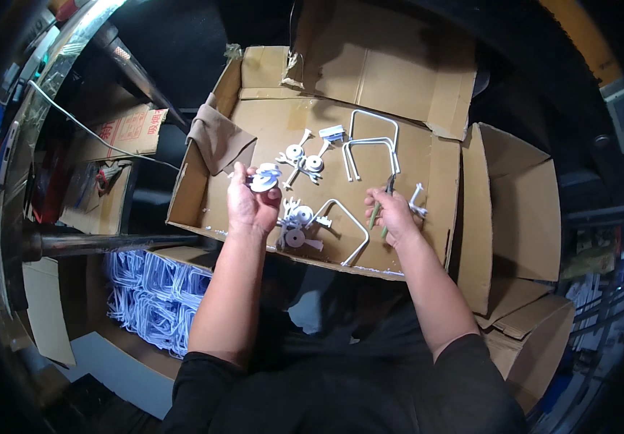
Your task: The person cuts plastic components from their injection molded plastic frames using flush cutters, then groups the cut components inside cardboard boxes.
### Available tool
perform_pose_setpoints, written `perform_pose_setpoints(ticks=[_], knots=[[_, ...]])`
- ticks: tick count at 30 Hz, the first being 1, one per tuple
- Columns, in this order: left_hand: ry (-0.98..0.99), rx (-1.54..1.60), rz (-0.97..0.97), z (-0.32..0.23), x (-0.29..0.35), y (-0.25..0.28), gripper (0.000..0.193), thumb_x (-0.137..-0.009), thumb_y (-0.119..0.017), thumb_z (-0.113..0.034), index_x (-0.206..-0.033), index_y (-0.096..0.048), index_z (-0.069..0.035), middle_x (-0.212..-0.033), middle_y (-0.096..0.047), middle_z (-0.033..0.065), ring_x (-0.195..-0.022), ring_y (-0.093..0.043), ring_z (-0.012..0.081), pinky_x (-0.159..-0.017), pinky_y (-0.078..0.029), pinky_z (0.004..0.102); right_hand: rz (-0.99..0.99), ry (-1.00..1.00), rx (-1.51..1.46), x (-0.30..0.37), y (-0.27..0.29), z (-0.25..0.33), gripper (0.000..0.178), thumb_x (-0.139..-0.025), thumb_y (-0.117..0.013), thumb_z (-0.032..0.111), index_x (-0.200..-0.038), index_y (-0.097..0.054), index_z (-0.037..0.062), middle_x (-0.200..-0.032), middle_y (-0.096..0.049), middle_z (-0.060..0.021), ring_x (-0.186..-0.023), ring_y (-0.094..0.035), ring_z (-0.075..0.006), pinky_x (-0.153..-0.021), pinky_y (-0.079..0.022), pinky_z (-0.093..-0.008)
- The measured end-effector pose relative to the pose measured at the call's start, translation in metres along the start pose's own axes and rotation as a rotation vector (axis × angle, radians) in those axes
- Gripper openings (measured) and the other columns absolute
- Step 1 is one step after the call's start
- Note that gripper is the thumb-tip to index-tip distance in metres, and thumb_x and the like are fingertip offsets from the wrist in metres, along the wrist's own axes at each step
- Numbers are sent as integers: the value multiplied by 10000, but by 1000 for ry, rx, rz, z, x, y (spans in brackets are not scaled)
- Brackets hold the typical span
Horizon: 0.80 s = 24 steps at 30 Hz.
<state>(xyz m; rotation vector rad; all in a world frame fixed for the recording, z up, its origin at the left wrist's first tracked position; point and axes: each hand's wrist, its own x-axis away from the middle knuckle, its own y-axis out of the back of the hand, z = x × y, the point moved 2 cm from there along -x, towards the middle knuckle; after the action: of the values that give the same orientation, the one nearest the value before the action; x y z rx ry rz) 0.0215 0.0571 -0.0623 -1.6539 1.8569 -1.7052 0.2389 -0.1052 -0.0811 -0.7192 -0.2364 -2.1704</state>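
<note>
My left hand (253, 208) is closed around a white plastic piece (265, 178) with round discs, held palm up over the left part of a shallow cardboard box (247, 94). In my right hand (397, 215) is a pair of green-handled pliers (375, 216), its dark jaws pointing away from me close to the ends of white U-shaped frames (397, 141). Between my hands lies a cluster of white moulded parts (314, 164) with discs and prongs. Nearer the front edge sit similar parts (295, 238) beside another bent white frame (353, 218).
A small forked white piece (418, 194) lies right of my right hand. Brown cloth (219, 137) drapes over the box's left wall. At lower left, a carton holds many white frames (156, 296). Metal bars (80, 244) stand at left; open cardboard flaps (518, 202) rise at right.
</note>
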Motion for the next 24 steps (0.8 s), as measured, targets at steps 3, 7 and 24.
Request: perform_pose_setpoints(ticks=[3,7,24], knots=[[-162,-458,-178,-29,-13,19,307,-917,-569,-404,-734,-518,-163,-642,-548,-1,-505,-526,131,-437,-394,261,89,227,328,-3,-11,-4,198,-898,-552,187,-1031,-579,42,-847,-588,-30,-699,-554,-120,-627,-458,-256],[-216,-1272,-228,-64,-9,27,268,-884,-579,-301,-830,-606,-40,-680,-630,77,-513,-573,174,-469,-437,318,334,532,850,18,-58,-1,322,-857,-572,167,-1150,-554,32,-982,-598,-145,-918,-607,-250,-823,-480,-347],[-619,-1980,57,-37,12,6,571,-774,-661,-168,-1268,-476,50,-1302,-479,245,-1218,-470,361,-1047,-378,383,481,674,1300,0,-138,-26,203,-773,-598,143,-962,-641,80,-950,-642,-169,-935,-614,-349,-805,-501,-449]])
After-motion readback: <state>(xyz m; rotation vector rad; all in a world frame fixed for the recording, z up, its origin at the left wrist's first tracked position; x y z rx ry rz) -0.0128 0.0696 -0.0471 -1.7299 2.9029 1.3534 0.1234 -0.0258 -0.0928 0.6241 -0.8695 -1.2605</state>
